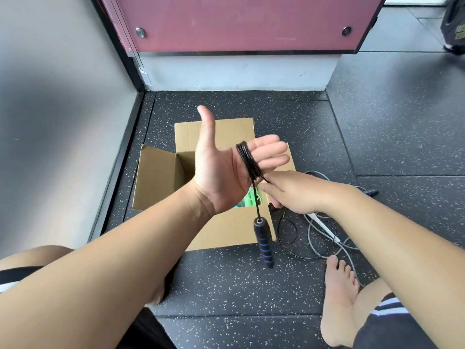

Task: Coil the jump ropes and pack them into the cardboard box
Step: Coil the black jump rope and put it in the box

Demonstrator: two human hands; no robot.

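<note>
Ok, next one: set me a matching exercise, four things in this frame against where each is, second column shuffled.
1 black rope
2 black handle
3 grey rope
4 green rope

A inside the cardboard box
B on the floor, right of the box
C wound round the fingers of the left hand
D hanging below the left hand

Pairs: 1-C, 2-D, 3-B, 4-A

We note no legible text; gold lettering on the black bag-like object (453,20), far right, is too blurred to read.
</note>
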